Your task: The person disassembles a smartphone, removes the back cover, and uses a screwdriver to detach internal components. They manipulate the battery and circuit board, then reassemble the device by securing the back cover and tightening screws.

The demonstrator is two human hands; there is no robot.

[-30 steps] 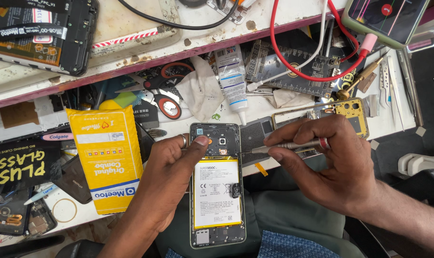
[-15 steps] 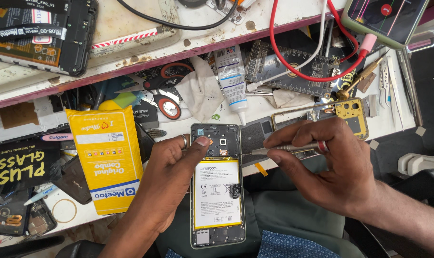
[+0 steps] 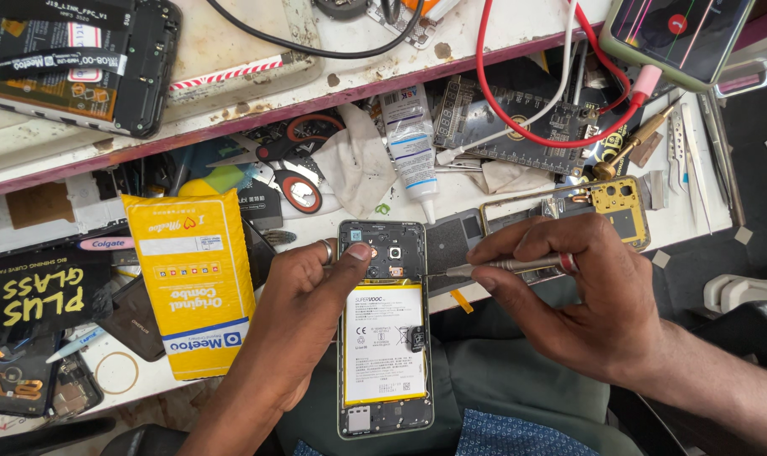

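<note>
Between both hands: opened phone (image 3: 385,338) lying lengthwise toward wearer | left hand (image 3: 303,312) steadying its top, thumb pressing | right hand (image 3: 569,300) pinching screwdriver (image 3: 506,266), tip pointing left at phone's upper edge, nearer

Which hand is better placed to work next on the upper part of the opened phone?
The right hand, probably: it holds the screwdriver with the tip at the opened phone. The left hand only steadies it.

Free room: dark cloth lap (image 3: 518,380) below the bench edge, between both wrists | Blocked left: yellow box (image 3: 193,279) just beside the left hand (image 3: 303,325) | Blocked ahead: glue tube (image 3: 410,148), white rag (image 3: 358,160), circuit board (image 3: 518,118), red cable (image 3: 493,93) crowd the bench | Blocked right: gold phone frame (image 3: 611,203) behind the right hand (image 3: 569,304)
</note>
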